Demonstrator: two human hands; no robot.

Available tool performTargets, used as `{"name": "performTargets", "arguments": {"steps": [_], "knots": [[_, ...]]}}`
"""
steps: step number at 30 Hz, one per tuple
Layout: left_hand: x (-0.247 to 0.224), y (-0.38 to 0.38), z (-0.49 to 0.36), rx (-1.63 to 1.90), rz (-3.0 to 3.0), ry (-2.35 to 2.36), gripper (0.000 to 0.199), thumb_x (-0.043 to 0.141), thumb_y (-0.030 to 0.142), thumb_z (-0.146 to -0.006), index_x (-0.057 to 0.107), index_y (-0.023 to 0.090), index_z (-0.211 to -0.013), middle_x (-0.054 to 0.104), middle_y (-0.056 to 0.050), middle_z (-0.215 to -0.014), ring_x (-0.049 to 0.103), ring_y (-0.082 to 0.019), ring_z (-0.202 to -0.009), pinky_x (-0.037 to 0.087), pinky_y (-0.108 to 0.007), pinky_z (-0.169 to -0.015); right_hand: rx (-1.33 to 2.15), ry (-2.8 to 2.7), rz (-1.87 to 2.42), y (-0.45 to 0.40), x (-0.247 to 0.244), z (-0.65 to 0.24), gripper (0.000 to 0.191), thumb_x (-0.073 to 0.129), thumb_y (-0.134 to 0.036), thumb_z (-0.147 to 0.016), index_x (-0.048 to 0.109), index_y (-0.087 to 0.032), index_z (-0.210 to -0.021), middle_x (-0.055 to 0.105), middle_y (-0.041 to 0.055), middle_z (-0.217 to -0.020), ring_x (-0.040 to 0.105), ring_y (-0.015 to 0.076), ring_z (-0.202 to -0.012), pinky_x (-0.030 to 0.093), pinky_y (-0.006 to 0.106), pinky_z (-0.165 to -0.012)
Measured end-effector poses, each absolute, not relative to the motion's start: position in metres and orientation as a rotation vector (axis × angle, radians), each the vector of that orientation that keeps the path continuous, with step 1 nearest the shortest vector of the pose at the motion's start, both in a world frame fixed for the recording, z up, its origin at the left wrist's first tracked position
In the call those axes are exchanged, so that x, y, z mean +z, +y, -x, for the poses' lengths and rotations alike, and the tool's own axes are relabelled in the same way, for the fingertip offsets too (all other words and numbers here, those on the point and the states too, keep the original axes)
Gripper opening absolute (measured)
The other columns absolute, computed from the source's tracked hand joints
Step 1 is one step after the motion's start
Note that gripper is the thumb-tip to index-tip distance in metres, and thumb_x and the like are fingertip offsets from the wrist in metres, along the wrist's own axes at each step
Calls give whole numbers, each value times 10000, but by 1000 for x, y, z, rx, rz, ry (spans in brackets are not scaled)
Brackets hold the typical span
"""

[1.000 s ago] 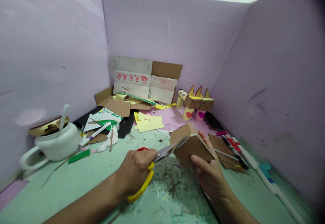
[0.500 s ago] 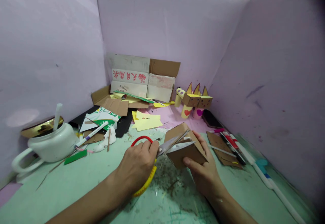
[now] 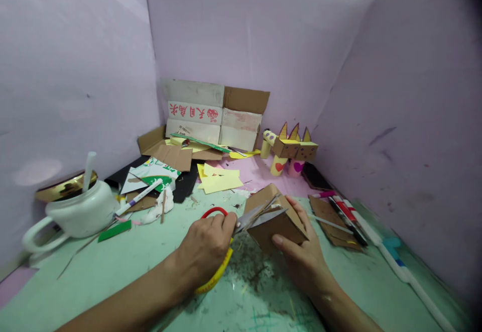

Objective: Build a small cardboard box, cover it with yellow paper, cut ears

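The left hand (image 3: 207, 244) is wrapped around the handles of the scissors (image 3: 219, 273), their parted blades at the open edge of the box (image 3: 274, 232), which the right hand (image 3: 301, 254) grips from its right side above the table (image 3: 150, 266). Beyond lie yellow paper (image 3: 222, 184) and, farther back, toy figures (image 3: 289, 150); the mug (image 3: 85, 214) stands well to the left, pens (image 3: 344, 216) to the right.

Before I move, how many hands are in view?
2: the left hand around the handles of the scissors, and the right hand holding the cardboard. Some fingers are hidden; no other hand shows.
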State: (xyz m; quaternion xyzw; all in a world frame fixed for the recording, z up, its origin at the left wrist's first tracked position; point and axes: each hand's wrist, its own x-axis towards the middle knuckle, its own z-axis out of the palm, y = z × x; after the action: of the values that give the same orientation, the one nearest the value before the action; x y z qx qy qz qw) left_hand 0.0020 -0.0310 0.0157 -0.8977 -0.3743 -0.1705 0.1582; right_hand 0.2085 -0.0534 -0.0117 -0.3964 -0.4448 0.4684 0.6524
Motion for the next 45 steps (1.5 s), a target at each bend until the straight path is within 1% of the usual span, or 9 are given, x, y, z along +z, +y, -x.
{"name": "performTargets", "arguments": {"steps": [15,20,23,26,30,35,39,42,45], "knots": [[16,-29,-1,-466,2693,-1066,194,372,20,-745,447,185,-816,608,-24,-633,595,-192,-540,440,-266,-465,1089,-878,919,-51,-8,-202,804,831,-260,-536,460,-276,-1249,616,60,-1103,593,258,-905,507,342,-710],[18,-19,7,-649,2739,-1272,150,454,97,-735,485,188,-850,639,3,-668,594,-134,-551,429,-208,-518,1233,-740,823,-51,2,-203,729,799,-260,-545,515,-244,-1216,660,74,-1085,604,304,-975,500,421,-799],[29,-8,17,-645,2506,-1550,114,403,163,-822,509,168,-865,657,-51,-676,605,-180,-556,408,-251,-517,1426,-613,722,-50,9,-210,611,740,-294,-585,567,-247,-1170,705,70,-1000,629,318,-929,520,492,-765],[37,2,25,-318,2339,-1869,185,373,205,-848,543,150,-898,689,-117,-733,652,-263,-663,413,-298,-548,1536,-549,612,-49,14,-218,598,696,-257,-607,558,-282,-1188,727,42,-942,653,292,-866,535,502,-727],[36,8,29,-51,2366,-2044,276,386,182,-801,576,156,-1001,706,-157,-910,656,-340,-858,448,-377,-644,1633,-603,501,-47,15,-221,560,671,-280,-627,572,-258,-1177,732,61,-943,662,281,-828,532,437,-672],[32,10,30,-58,2372,-2136,369,403,237,-800,581,138,-1108,693,-187,-1002,634,-388,-934,462,-444,-699,1797,-570,495,-44,14,-218,375,593,-409,-709,645,-205,-1019,727,78,-893,652,267,-815,500,382,-652],[32,10,32,-21,2381,-2144,399,476,294,-780,591,146,-1132,696,-185,-995,620,-405,-966,464,-472,-729,1917,-582,529,-42,15,-215,390,549,-431,-747,651,-157,-1005,715,84,-852,647,217,-718,481,322,-611],[32,9,35,-204,2344,-2148,439,483,310,-780,567,161,-1185,672,-179,-1045,604,-413,-983,457,-507,-750,1942,-617,561,-42,14,-214,434,538,-447,-749,658,-128,-1017,717,91,-837,654,215,-698,481,306,-587],[33,5,35,-917,2524,-2134,490,520,391,-776,529,176,-1216,628,-142,-1117,585,-338,-1031,457,-458,-836,1945,-614,606,-43,13,-212,445,551,-467,-741,678,-133,-1006,727,77,-811,660,212,-673,495,311,-590]]}}
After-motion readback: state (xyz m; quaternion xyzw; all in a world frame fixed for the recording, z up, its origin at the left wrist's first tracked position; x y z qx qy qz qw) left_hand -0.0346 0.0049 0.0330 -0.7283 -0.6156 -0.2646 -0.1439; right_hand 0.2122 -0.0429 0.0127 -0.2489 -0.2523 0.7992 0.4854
